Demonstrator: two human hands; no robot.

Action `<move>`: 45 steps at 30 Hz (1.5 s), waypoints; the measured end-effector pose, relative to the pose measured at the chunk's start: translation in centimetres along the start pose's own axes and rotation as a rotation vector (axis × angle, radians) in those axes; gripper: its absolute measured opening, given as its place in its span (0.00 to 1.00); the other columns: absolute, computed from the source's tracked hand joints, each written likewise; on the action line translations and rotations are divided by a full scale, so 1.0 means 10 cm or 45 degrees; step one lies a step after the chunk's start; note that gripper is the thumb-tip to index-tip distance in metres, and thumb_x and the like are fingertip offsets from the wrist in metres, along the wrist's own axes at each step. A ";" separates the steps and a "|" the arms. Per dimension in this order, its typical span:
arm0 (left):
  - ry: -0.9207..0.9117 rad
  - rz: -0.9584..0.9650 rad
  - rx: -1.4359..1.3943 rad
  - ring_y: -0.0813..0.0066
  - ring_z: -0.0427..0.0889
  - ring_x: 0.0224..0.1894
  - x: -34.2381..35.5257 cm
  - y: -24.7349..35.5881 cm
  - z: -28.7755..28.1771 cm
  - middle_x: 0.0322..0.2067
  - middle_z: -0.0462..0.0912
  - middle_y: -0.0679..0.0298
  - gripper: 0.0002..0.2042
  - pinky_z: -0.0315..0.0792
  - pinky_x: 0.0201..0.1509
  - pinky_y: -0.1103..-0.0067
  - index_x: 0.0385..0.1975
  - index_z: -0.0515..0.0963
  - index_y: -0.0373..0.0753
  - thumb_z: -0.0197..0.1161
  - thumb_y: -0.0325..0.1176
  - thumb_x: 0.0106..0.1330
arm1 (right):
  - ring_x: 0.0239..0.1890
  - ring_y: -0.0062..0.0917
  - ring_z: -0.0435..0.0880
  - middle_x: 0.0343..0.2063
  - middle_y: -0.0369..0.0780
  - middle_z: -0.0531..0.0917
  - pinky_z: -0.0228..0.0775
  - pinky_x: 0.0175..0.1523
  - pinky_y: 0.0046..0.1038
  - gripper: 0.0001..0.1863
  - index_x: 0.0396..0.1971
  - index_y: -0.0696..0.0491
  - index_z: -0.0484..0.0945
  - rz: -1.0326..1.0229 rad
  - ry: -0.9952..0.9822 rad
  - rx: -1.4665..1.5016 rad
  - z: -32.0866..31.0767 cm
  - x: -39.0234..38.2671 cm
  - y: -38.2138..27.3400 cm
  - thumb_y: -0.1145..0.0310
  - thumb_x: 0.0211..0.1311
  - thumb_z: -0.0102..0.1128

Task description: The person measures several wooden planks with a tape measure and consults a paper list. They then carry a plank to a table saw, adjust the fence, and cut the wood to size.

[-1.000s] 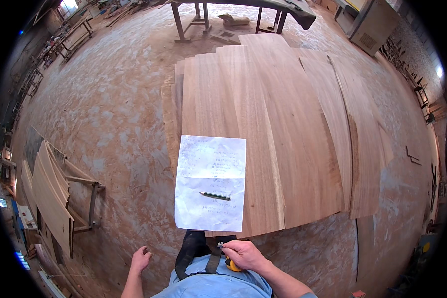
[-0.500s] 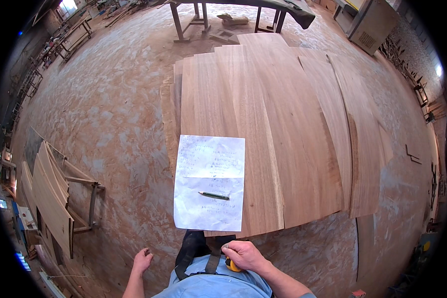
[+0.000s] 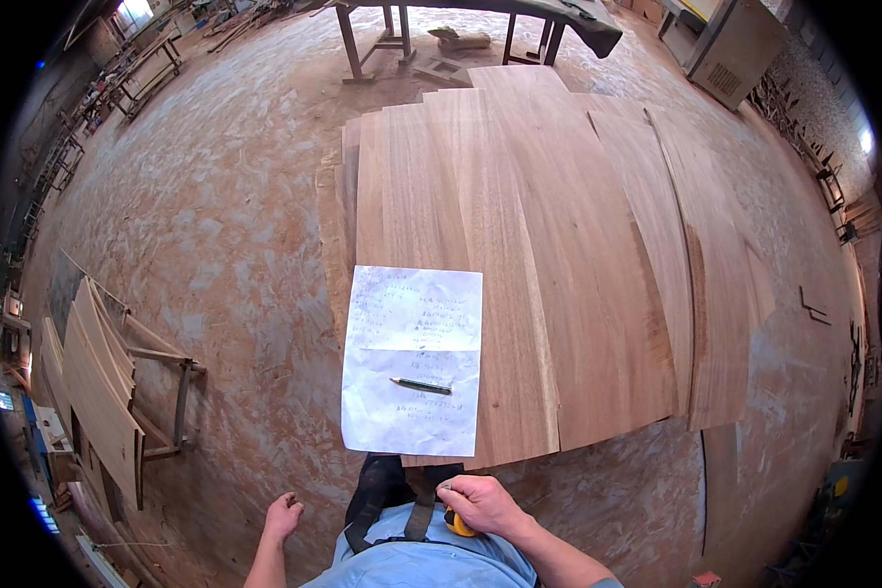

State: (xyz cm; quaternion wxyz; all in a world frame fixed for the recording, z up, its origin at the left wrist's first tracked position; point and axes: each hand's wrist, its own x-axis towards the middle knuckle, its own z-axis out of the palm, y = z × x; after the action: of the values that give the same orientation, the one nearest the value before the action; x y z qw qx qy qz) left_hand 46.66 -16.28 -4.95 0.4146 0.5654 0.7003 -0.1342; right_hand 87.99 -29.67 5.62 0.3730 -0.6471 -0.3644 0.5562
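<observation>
My right hand is closed at my waist. Under its fingers shows part of a yellow and black tape measure; the rest is covered by the hand. Low on the left, away from the boards, hangs my left hand, its fingers curled in with nothing visible in them. A creased white sheet of paper with handwriting lies on the near left corner of the wooden boards. Across the paper's lower half rests a dark green pencil, its tip pointing left. Neither hand touches the paper or pencil.
The boards overlap side by side in front of me. More boards lean on a wooden frame at left. A dark-topped table stands at the far side, a grey cabinet at far right. The floor is dusty and blotched.
</observation>
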 end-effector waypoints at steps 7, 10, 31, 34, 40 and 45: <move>-0.002 0.000 -0.029 0.60 0.78 0.56 0.05 -0.07 0.05 0.52 0.78 0.47 0.27 0.70 0.60 0.73 0.57 0.71 0.29 0.60 0.35 0.57 | 0.30 0.30 0.83 0.27 0.42 0.83 0.75 0.39 0.28 0.12 0.35 0.57 0.82 -0.016 0.012 0.019 0.01 -0.01 0.04 0.64 0.64 0.55; 0.006 0.002 -0.041 0.60 0.78 0.55 0.05 -0.07 0.06 0.51 0.79 0.47 0.27 0.71 0.59 0.73 0.57 0.71 0.29 0.60 0.34 0.57 | 0.30 0.30 0.83 0.27 0.42 0.83 0.75 0.39 0.28 0.12 0.35 0.57 0.82 0.001 -0.001 0.027 0.00 -0.02 0.03 0.64 0.65 0.55; 0.028 0.078 -0.024 0.60 0.79 0.55 0.07 0.01 0.06 0.52 0.79 0.47 0.28 0.71 0.58 0.73 0.58 0.70 0.30 0.60 0.36 0.56 | 0.30 0.30 0.83 0.27 0.42 0.84 0.75 0.39 0.28 0.13 0.36 0.56 0.82 0.024 0.000 0.002 -0.04 -0.08 0.05 0.63 0.64 0.55; 0.043 0.080 -0.016 0.60 0.78 0.55 -0.01 0.15 0.02 0.52 0.79 0.48 0.27 0.71 0.59 0.73 0.57 0.71 0.30 0.59 0.36 0.56 | 0.30 0.30 0.83 0.27 0.42 0.84 0.75 0.39 0.28 0.13 0.36 0.56 0.82 0.016 0.006 0.000 -0.05 -0.10 0.06 0.63 0.64 0.55; 0.158 0.189 -0.042 0.59 0.78 0.55 0.08 0.24 -0.01 0.52 0.79 0.49 0.26 0.71 0.59 0.72 0.57 0.71 0.31 0.59 0.36 0.58 | 0.32 0.31 0.84 0.29 0.42 0.84 0.75 0.40 0.28 0.13 0.36 0.57 0.82 0.060 -0.016 -0.004 -0.11 -0.15 0.03 0.63 0.64 0.55; 0.281 0.330 -0.142 0.60 0.79 0.54 0.11 0.51 -0.04 0.52 0.79 0.49 0.25 0.71 0.59 0.71 0.57 0.71 0.31 0.58 0.34 0.60 | 0.32 0.31 0.84 0.30 0.43 0.84 0.76 0.40 0.28 0.13 0.36 0.57 0.82 -0.005 0.055 -0.033 -0.10 -0.22 0.12 0.63 0.64 0.55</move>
State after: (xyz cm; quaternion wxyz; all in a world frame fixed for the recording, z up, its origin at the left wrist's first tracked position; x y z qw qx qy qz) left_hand 51.06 -13.59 -4.12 0.3798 0.6384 0.6691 0.0224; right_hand 88.82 -32.21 5.62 0.3734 -0.6631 -0.3646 0.5365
